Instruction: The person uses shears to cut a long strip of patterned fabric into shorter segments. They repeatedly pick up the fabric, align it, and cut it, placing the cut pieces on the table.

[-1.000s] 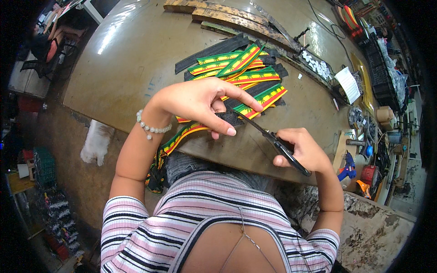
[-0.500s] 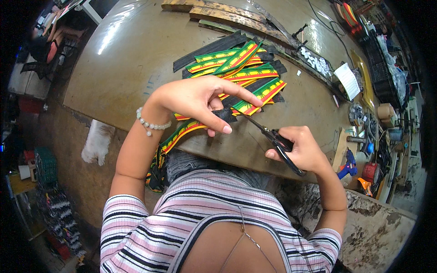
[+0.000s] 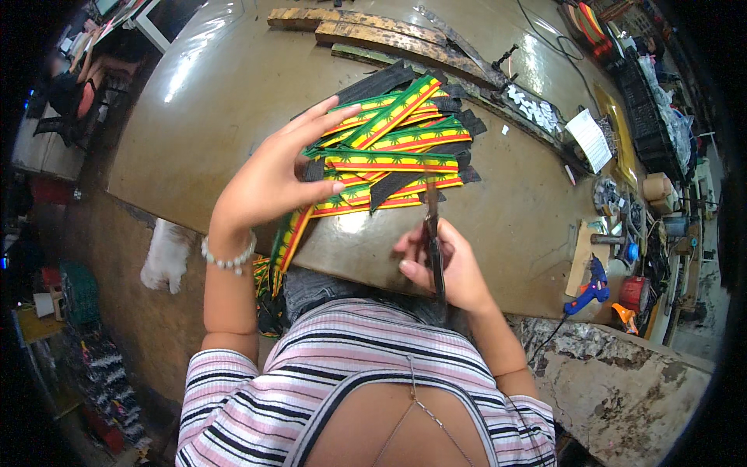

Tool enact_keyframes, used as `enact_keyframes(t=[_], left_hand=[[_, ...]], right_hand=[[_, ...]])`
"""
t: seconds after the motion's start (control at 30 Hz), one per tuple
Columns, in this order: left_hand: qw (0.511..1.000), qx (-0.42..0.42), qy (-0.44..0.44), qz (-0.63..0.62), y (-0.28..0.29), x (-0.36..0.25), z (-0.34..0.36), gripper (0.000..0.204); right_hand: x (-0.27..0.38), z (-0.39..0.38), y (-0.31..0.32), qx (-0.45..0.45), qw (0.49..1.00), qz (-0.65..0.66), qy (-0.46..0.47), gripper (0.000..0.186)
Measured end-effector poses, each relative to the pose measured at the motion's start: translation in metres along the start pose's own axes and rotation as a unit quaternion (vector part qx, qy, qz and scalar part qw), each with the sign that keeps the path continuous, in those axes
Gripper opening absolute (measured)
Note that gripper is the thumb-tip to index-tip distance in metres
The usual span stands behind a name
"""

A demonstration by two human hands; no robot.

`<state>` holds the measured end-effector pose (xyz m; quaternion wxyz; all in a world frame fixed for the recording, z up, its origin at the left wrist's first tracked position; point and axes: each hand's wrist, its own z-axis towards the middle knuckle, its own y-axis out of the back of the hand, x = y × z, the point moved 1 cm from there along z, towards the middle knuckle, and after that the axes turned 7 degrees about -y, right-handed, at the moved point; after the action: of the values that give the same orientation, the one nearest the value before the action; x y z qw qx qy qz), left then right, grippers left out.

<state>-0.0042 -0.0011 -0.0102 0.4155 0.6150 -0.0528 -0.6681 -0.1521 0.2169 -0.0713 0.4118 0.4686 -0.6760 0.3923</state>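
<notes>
A pile of green, yellow and red patterned ribbon strips (image 3: 397,140), mixed with black strips (image 3: 383,190), lies on the worktable. My left hand (image 3: 276,175) rests at the pile's left side, fingers stretched apart over the strips and thumb across a lower one. A longer patterned ribbon (image 3: 292,237) hangs from below that hand over the near edge, toward a bundle beside my lap. My right hand (image 3: 447,265) grips black-handled scissors (image 3: 434,257) at the near side of the pile, their motion-blurred blades pointing away from me.
Long wooden boards (image 3: 373,35) lie behind the pile. At right are a paper sheet (image 3: 587,140), a blue glue gun (image 3: 593,284), spools (image 3: 634,292) and a black crate (image 3: 654,117). A seated person (image 3: 82,101) is at upper left. White fur (image 3: 165,251) shows on the floor below the table's left edge.
My left hand has spread its fingers and moved left and up. The right hand with the scissors has moved left and turned them upright. A patterned strip now lies flat across the pile.
</notes>
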Motion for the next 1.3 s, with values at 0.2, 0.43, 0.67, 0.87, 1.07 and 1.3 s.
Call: enact_keyframes(t=[0.2,0.43,0.67,0.87,1.07,1.3], left_hand=[[0.979,-0.030,-0.044,-0.199,-0.023,-0.048,-0.004,0.052],[0.939,-0.105,-0.005,-0.328,-0.023,-0.059,-0.002,0.030],[0.945,-0.253,-0.055,-0.200,-0.016,-0.039,0.000,0.029],[0.932,-0.246,0.096,0.249,0.028,-0.013,-0.024,0.051],[0.962,-0.140,-0.035,0.231,-0.009,-0.021,-0.017,0.077],[0.990,-0.033,-0.018,-0.135,-0.054,-0.017,-0.019,0.019]], right_hand=[[0.018,0.022,-0.053,0.011,0.996,0.060,0.071,0.040],[0.035,0.020,-0.047,-0.001,0.994,0.086,0.072,0.033],[0.034,0.016,-0.044,0.007,0.997,0.067,0.044,0.032],[0.029,0.018,-0.042,-0.010,0.995,0.096,0.040,0.030],[0.015,0.007,-0.029,-0.001,0.983,0.183,0.029,0.043],[0.021,0.004,0.003,-0.147,0.969,0.164,0.110,0.040]])
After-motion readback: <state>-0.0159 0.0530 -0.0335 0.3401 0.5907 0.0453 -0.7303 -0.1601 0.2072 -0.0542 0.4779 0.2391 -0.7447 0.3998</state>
